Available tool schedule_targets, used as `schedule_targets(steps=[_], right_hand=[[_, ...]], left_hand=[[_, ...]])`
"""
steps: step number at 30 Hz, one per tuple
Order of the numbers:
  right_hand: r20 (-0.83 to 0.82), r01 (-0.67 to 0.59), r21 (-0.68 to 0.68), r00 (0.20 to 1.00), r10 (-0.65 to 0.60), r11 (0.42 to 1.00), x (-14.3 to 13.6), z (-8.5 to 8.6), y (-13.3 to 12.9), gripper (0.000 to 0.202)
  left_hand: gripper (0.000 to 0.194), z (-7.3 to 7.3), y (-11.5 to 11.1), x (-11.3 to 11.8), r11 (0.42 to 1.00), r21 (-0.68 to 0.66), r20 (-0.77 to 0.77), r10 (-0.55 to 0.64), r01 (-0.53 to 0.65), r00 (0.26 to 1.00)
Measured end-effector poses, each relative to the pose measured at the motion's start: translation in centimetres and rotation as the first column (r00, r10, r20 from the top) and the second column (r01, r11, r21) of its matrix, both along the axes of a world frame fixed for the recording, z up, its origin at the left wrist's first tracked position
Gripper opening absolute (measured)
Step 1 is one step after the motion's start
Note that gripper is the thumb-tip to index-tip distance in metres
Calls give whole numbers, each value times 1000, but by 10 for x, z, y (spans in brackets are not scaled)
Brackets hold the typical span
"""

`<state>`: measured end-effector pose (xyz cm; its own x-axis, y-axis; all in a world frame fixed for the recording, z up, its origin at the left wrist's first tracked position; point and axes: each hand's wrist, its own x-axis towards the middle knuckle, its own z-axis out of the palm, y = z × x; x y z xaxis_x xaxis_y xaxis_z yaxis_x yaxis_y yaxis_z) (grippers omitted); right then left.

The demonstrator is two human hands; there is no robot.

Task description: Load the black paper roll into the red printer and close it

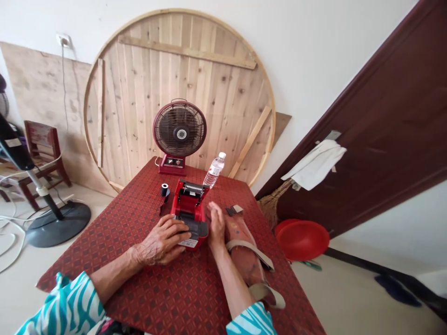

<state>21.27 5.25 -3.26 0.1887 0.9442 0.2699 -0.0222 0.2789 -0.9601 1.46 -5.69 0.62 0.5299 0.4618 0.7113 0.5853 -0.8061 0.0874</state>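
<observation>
A small red and black label printer (190, 204) stands on the table with its lid raised, showing the black inner parts. My left hand (164, 239) grips its front left corner, fingers across the dark front cover and thumb lower down by the front. Along the printer's right side my right hand (217, 223) stands on edge with its fingers stretched out; whether it touches the casing is hard to tell. A dark ribbon roll (164, 189) with a white core is just left of the printer, with loose black film trailing from it.
Behind the printer stand a red table fan (179, 132) and a water bottle (214, 171). A worn reddish-brown bag (244, 260) with pale straps lies right of my right hand, below a small dark and beige item (234, 210). A red basin (302, 239) sits beyond the table.
</observation>
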Motion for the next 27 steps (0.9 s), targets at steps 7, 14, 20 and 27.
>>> schedule_targets(steps=[7, 14, 20, 27], right_hand=[[175, -141, 155, 978, 113, 978, -10, 70, 38, 42], [284, -86, 295, 959, -2, 951, -1, 51, -14, 37], [466, -199, 376, 885, 1, 905, 15, 23, -44, 38], [564, -253, 460, 823, -60, 851, 17, 15, -48, 40]], left_hand=[[35, -4, 1, 1, 1000, -13, 36, 3, -2, 999], [34, -2, -1, 1, 1000, 5, 45, 1, -1, 999], [36, -4, 1, 1, 1000, 17, 50, 17, -18, 999], [35, -4, -2, 1, 992, -78, 37, 103, -100, 994]])
